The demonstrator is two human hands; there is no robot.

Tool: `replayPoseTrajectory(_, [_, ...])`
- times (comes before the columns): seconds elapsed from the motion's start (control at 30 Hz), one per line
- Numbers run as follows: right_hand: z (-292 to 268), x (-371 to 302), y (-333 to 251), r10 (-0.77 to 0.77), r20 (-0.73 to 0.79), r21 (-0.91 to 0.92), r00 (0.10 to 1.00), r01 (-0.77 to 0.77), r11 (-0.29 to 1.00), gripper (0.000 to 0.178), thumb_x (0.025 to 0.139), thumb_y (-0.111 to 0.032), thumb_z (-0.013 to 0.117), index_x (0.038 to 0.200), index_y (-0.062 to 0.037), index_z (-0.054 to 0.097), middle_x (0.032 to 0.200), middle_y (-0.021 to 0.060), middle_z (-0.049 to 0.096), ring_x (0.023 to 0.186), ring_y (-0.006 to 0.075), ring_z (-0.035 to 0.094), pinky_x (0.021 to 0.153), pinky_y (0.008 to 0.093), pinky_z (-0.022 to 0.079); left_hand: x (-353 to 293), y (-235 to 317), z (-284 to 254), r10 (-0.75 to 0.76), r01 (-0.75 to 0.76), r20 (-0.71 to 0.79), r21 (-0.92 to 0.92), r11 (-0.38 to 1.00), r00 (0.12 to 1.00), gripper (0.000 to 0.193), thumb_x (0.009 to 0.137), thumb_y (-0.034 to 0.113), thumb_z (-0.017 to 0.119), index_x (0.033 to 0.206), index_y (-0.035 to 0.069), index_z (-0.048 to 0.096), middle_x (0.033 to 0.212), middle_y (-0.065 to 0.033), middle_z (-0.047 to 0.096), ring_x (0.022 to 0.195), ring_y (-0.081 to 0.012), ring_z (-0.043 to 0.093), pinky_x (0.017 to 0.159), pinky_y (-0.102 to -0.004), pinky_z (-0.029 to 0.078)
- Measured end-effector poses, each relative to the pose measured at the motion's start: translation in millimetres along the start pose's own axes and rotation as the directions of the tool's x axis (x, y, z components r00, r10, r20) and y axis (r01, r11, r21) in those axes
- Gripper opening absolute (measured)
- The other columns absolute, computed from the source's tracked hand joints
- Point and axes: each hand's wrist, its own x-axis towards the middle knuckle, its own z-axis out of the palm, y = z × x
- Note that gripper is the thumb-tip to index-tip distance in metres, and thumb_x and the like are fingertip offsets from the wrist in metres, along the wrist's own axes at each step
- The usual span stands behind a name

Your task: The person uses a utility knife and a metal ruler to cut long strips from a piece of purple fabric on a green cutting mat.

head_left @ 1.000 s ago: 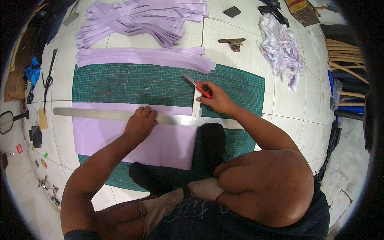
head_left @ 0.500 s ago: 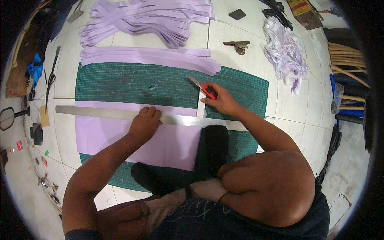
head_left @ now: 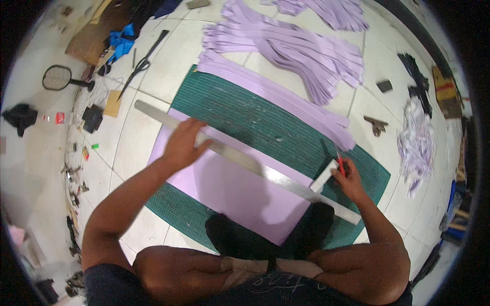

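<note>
A lilac sheet (head_left: 240, 196) lies on a green cutting mat (head_left: 245, 117), with a long metal ruler (head_left: 250, 166) across it near its far edge. My left hand (head_left: 184, 145) rests over the ruler toward its left end, thumb and fingers spread apart. Near the sheet's right end, my right hand (head_left: 351, 181) is closed around a red-handled utility knife (head_left: 341, 166), its blade pointing away. The fingertips of that hand also touch a short white strip (head_left: 324, 176), whose near end meets the ruler.
Long lilac strips (head_left: 275, 97) lie along the mat's far edge, with a bigger pile (head_left: 286, 46) beyond. On the right are a metal clamp (head_left: 376, 125), a dark block (head_left: 384, 85) and tangled white scraps (head_left: 416, 143). Black scissors (head_left: 138, 71) lie at left. My feet rest on the near mat.
The whole view has turned, so the mat now slants down to the right. My left hand has moved left along the ruler. The right hand keeps the knife beside the white strip.
</note>
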Motion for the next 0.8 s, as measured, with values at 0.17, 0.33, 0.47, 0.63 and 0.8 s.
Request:
replayPoseTrajectory(0.17, [-24.4, -4.8, -95.3, -0.026, 0.117, -0.176, 0.993, 0.047, 0.983, 0.038, 0.093, -0.017, 0.069, 0.122, -0.0065, 0.048, 0.096, 0.0034, 0.054, 0.084, 0.0103, 0.051, 0.074, 0.0277, 0.047, -34.5, -95.0, 10.8, -0.289, 0.297, -0.241, -0.004, 0.955, 0.926, 0.041, 0.088, 0.025, 0.069, 0.119, 0.001, 0.058, 0.116, -0.0211, 0.059, 0.109, -0.0403, 0.057, 0.094, -0.0467, 0.047])
replayPoseTrajectory(0.33, [20.7, 22.6, -222.3, -0.079, 0.346, -0.293, 0.935, 0.188, 0.937, 0.037, 0.095, -0.016, 0.066, 0.123, -0.0053, 0.046, 0.094, 0.0049, 0.055, 0.08, 0.0101, 0.053, 0.068, 0.0261, 0.049, -21.9, -132.8, 71.6, -0.376, 0.358, -0.602, -0.156, 0.92, 0.704, 0.028, 0.09, 0.018, 0.065, 0.112, 0.0, 0.06, 0.111, -0.0213, 0.06, 0.106, -0.0405, 0.056, 0.094, -0.0474, 0.046])
replayPoseTrajectory(0.47, [112.7, 96.3, -248.2, -0.259, 0.32, -0.192, 0.911, 0.33, 0.924, 0.039, 0.093, -0.016, 0.068, 0.124, -0.0034, 0.048, 0.092, 0.0051, 0.057, 0.075, 0.0116, 0.056, 0.067, 0.0279, 0.05, -7.5, -137.1, 90.4, -0.459, 0.421, -0.629, -0.222, 0.88, 0.628, 0.022, 0.09, 0.014, 0.064, 0.108, 0.002, 0.06, 0.111, -0.0197, 0.059, 0.109, -0.0383, 0.055, 0.098, -0.0513, 0.043])
replayPoseTrajectory(0.63, [275.2, 170.8, -242.9, -0.387, 0.232, 0.053, 0.893, 0.385, 0.921, 0.044, 0.093, -0.02, 0.069, 0.125, 0.0016, 0.048, 0.093, 0.0076, 0.059, 0.071, 0.0126, 0.058, 0.065, 0.0298, 0.05, -14.3, -133.2, 93.4, -0.541, 0.42, -0.618, -0.347, 0.839, 0.571, 0.021, 0.091, 0.014, 0.063, 0.108, 0.003, 0.06, 0.117, -0.0188, 0.055, 0.113, -0.0394, 0.052, 0.11, -0.0545, 0.035])
replayPoseTrajectory(0.8, [375.8, 215.5, -257.1, -0.288, 0.139, 0.069, 0.948, 0.28, 0.957, 0.043, 0.092, -0.023, 0.07, 0.122, 0.0001, 0.05, 0.093, 0.0076, 0.061, 0.072, 0.0132, 0.061, 0.061, 0.026, 0.046, -18.6, -136.5, 92.1, -0.541, 0.484, -0.649, -0.289, 0.826, 0.535, 0.029, 0.092, 0.017, 0.062, 0.117, 0.002, 0.057, 0.126, -0.0211, 0.051, 0.124, -0.0398, 0.048, 0.112, -0.059, 0.031])
